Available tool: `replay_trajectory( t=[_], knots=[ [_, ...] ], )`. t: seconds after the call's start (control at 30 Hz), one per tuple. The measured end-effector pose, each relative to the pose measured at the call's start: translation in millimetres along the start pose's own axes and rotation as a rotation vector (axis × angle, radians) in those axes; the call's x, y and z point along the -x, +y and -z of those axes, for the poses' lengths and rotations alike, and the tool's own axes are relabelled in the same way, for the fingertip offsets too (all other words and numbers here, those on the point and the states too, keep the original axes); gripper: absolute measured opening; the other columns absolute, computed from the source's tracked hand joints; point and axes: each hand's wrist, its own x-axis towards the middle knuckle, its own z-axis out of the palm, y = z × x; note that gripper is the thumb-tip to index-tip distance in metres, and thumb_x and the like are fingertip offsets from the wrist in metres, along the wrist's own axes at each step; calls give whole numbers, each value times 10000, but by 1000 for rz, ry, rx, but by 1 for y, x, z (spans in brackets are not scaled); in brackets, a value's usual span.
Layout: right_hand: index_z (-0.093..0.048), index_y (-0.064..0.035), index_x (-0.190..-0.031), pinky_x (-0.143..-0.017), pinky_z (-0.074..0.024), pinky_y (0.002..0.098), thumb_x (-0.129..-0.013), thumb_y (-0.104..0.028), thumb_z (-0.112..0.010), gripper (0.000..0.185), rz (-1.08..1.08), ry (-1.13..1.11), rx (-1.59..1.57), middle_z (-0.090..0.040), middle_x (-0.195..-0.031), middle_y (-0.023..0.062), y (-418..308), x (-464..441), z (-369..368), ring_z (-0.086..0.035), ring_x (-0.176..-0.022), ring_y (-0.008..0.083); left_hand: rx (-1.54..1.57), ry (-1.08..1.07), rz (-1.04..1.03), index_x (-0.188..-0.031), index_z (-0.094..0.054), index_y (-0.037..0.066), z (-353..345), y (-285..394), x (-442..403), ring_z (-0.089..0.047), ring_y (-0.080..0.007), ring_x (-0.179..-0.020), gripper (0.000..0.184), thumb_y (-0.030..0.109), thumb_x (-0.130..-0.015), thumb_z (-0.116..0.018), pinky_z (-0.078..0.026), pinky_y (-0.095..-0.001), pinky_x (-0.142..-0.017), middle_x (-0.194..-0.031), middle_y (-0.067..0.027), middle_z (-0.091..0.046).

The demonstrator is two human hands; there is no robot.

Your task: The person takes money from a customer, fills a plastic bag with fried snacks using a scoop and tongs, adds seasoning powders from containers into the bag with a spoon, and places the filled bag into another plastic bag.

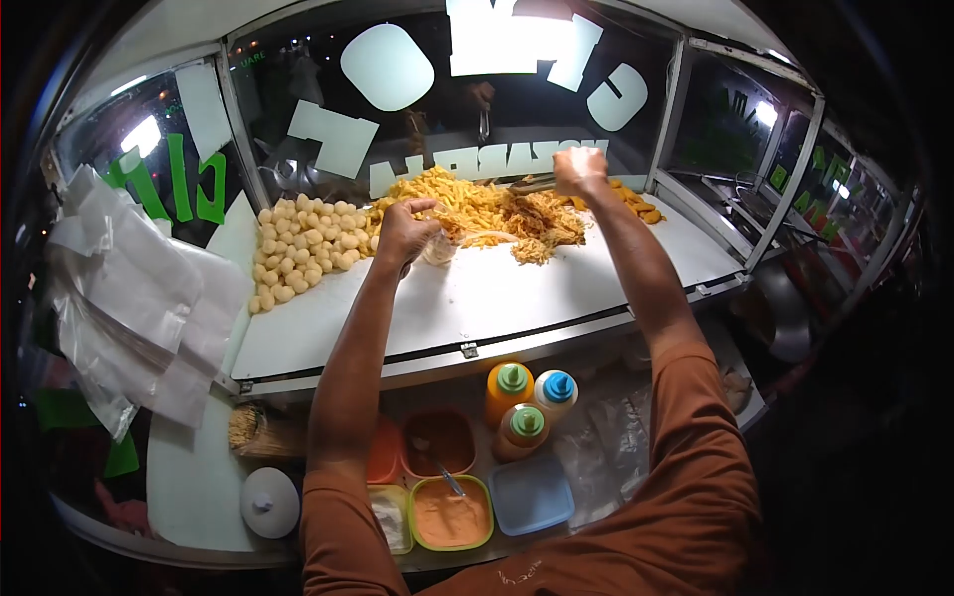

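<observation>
On the white counter, my left hand [405, 236] is closed on the rim of a small clear plastic bag [439, 248], which hangs beside the fried food. My right hand [580, 171] is closed too, raised at the back right over the food; a metal utensil [532, 184] extends left from it, its far end among the food. Yellow fried strips [437, 194] lie behind my left hand, and brownish shredded pieces [542, 221] lie between my hands. Round pale balls [303, 243] are heaped to the left.
Plastic bags [149, 298] hang at the left. Below the counter stand several squeeze bottles [511, 392], a tub of orange sauce [450, 513], a blue-lidded box [532, 495], skewers [263, 432] and a white lid [269, 503]. Glass panes [556, 109] enclose the back.
</observation>
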Motion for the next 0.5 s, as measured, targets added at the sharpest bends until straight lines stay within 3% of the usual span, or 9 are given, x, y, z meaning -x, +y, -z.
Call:
replay_trajectory(
  t=[0.07,0.17,0.27,0.4,0.5],
  knots=[
    [-724,-209,-1004,-786,-550,347,-685,-185,-677,324,-26,-44,-39,-713,-969,72,23,16,20,-680,-936,232,4,14,17,-1135,-623,-78,1,1,1,-657,-161,-841,455,-1,-688,-663,-515,-243,-761,-1048,-181,-672],
    [-687,-270,-1144,-853,-522,337,-633,-346,-767,523,-20,-49,-187,-704,-1054,17,56,42,34,-659,-975,185,12,22,35,-1135,-623,-76,0,5,1,-657,-159,-828,453,-2,-690,-662,-515,-241,-752,-1039,-180,-674],
    [-692,-258,-1136,-835,-524,332,-619,-382,-788,541,-16,-43,-251,-702,-1072,18,91,56,26,-666,-945,173,1,18,12,-1156,-610,-74,-3,-2,-5,-649,-148,-787,463,-21,-698,-654,-515,-234,-723,-1003,-163,-673],
    [-655,-259,-1199,-861,-515,336,-587,-424,-798,650,58,-229,-337,-693,-1090,47,127,86,22,-656,-968,194,-15,18,3,-1200,-585,-68,-7,5,0,-634,-126,-708,487,-61,-715,-625,-522,-227,-678,-918,-133,-672],
    [-657,-225,-1197,-872,-504,331,-599,-444,-784,649,80,-74,-253,-692,-1085,78,128,112,10,-653,-978,218,19,3,32,-1193,-583,-76,-14,15,5,-632,-130,-693,479,-66,-715,-615,-523,-232,-670,-869,-126,-672]
  ],
)
